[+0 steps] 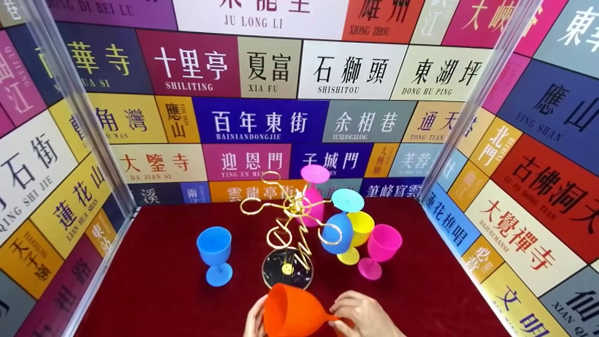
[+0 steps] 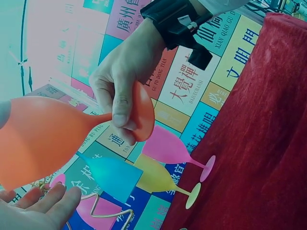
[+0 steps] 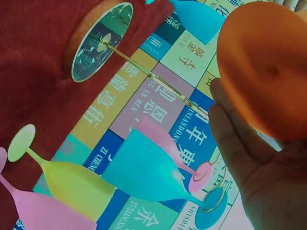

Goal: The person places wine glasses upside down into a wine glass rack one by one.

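Note:
An orange goblet (image 1: 290, 311) lies tipped sideways in front of me, its bowl opening to the left. My right hand (image 1: 362, 311) pinches its stem close to the foot (image 2: 144, 110). My left hand (image 1: 255, 318) is beside the bowl, its fingers (image 2: 62, 203) fairly straight; contact with the bowl is partly hidden. Just beyond stands a gold wire goblet rack (image 1: 295, 206) with several rings and a round black base (image 1: 288, 269). A pink goblet (image 1: 312, 210) and a blue goblet (image 1: 337, 234) hang upside down from the rack's right side.
Another blue goblet (image 1: 214, 248) stands upright left of the rack. To the right stand a yellow goblet (image 1: 360, 229) and a second pink goblet (image 1: 383, 243). Dark red cloth (image 1: 154, 281) covers the table, with colourful sign-printed walls (image 1: 262, 119) on three sides.

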A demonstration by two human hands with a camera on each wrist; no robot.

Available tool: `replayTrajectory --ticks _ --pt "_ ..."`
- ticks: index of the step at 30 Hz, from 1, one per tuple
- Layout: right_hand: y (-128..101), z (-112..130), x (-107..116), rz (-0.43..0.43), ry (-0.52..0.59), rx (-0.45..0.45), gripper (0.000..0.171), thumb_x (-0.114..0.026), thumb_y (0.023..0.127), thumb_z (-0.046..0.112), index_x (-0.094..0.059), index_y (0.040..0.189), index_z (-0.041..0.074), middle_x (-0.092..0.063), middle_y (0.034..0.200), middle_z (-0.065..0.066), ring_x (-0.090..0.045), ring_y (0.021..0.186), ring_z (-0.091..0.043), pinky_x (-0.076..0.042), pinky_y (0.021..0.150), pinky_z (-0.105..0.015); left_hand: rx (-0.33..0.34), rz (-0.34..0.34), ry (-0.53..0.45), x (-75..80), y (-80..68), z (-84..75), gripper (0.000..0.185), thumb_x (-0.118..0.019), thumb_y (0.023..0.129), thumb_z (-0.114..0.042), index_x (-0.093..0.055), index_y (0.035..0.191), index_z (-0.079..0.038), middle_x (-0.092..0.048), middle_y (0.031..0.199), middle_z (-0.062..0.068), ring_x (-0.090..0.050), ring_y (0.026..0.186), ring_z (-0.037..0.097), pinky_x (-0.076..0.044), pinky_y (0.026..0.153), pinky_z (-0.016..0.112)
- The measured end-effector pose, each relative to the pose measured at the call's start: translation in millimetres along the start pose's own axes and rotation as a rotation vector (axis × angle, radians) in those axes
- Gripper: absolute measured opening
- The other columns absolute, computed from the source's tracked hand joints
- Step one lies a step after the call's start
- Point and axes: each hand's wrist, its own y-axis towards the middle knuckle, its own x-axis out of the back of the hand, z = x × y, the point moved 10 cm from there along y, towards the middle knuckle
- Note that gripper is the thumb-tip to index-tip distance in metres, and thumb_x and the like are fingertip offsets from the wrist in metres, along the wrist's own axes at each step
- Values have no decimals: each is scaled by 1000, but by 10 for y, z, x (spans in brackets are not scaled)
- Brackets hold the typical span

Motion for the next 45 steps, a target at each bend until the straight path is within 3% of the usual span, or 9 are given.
replayTrajectory --ticks 4,9,14,19,23,28,37,39,45 --pt "-1 -12 21 6 -4 2 4 -75 74 20 -72 75 17 -70 77 7 -62 81 -9 -50 76 -21 50 22 -42 -6 -23 28 63 -55 81 -8 -39 129 -46 -48 127 -28 -50 117 -4 -42 93 22" --pt "10 -19 57 7 -23 5 6 -75 74 20 -72 76 17 -70 77 7 -61 81 -9 -50 76 -21 48 -40 11 -30 -29 -72 71 -55 81 2 -35 129 -47 -49 126 -27 -55 113 -2 -45 90 25" --pt "36 -62 103 40 -31 -34 6 -76 73 21 -72 75 16 -70 78 7 -62 82 -9 -50 76 -21 -39 -55 75 -94 -34 -243 84 -59 79 12 -30 132 -46 -48 126 -27 -56 111 -4 -49 85 23" --pt "84 -69 175 70 -67 -17 6 -76 71 20 -72 74 17 -70 79 8 -62 83 -10 -51 77 -22 -161 28 22 -121 -35 -320 89 -56 76 19 -28 138 -39 -48 131 -23 -55 114 -2 -49 84 21" --pt "134 -52 250 87 -91 -1 6 -75 70 20 -72 74 18 -69 79 10 -62 84 -10 -50 78 -23 -215 93 -30 -136 -39 -356 89 -51 76 21 -28 140 -36 -47 135 -18 -54 117 2 -48 88 22" --pt "163 -15 327 101 -115 26 7 -75 70 20 -72 76 18 -69 78 9 -61 84 -11 -51 76 -24 -261 144 -68 -160 -60 -385 84 -48 79 18 -26 143 -30 -46 139 -12 -51 123 5 -45 96 23" --pt "225 -14 449 126 -204 45 9 -77 66 22 -72 73 17 -69 76 8 -61 83 -13 -50 78 -27 -340 170 -57 -164 -51 -448 79 -61 83 4 -20 147 -17 -42 144 -6 -47 130 9 -43 102 26" --pt "248 -35 464 149 -214 28 9 -77 67 22 -72 73 17 -68 75 8 -60 83 -13 -50 77 -27 -337 176 -51 -164 -44 -448 78 -62 84 1 -20 147 -20 -42 144 -8 -46 130 9 -43 102 26" --pt "323 -56 531 192 -231 5 7 -76 69 23 -72 73 18 -66 72 9 -58 81 -12 -49 77 -27 -343 187 -40 -161 -52 -445 80 -64 86 -9 -12 147 -7 -40 145 -6 -45 131 11 -42 104 28"
